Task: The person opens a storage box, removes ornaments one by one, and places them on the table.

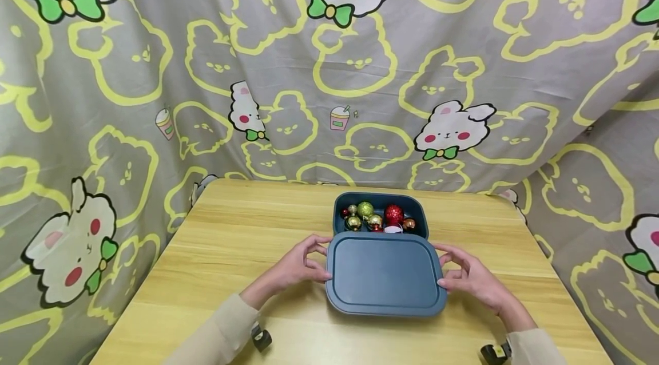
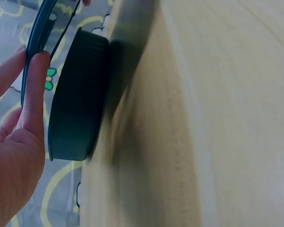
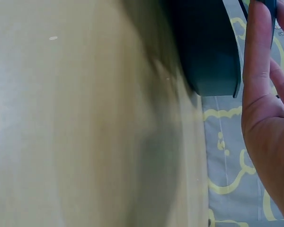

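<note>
Lid (image 1: 385,273) between both hands hides most of box (image 1: 381,203) and ornaments (image 1: 376,217)

The head camera looks forward and down across the table (image 1: 231,250). Each wrist camera sits low and close beside the box (image 2: 78,94), sharing its side and the tabletop.

A light wooden counter (image 1: 231,250) stands against a draped cartoon-rabbit cloth. A dark blue box (image 1: 381,213) of shiny baubles rests directly on it, toward the far edge
</note>
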`<act>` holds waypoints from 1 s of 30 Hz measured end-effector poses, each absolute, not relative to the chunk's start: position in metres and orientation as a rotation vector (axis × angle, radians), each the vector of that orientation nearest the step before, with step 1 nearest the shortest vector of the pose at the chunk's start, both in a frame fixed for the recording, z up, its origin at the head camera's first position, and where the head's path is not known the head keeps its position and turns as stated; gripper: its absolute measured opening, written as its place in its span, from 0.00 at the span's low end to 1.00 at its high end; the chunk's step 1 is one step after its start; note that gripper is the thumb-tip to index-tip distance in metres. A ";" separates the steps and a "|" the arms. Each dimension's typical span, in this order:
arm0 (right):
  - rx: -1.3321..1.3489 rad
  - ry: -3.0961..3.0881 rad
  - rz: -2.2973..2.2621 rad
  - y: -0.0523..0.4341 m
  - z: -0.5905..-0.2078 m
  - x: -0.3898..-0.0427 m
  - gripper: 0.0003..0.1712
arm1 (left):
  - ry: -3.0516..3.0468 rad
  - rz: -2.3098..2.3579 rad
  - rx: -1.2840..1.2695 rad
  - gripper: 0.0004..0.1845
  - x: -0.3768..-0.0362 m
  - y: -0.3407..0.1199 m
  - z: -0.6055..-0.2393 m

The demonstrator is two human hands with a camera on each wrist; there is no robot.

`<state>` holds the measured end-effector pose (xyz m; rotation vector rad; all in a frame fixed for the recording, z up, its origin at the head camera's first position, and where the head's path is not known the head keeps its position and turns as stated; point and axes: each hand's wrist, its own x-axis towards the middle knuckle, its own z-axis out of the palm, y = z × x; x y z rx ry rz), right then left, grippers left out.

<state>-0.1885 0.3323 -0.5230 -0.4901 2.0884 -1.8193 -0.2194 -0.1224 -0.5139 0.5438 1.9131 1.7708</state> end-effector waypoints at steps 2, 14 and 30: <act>-0.519 2.067 -1.806 0.333 -0.526 -0.188 0.47 | 1.901 1.764 0.548 0.44 -0.218 -0.124 -0.516; -0.572 1.965 -1.757 0.335 -0.537 -0.185 0.50 | 1.873 1.701 0.540 0.43 -0.211 -0.127 -0.526; -0.499 1.908 -1.691 0.334 -0.545 -0.188 0.52 | 1.864 1.675 0.476 0.42 -0.208 -0.124 -0.535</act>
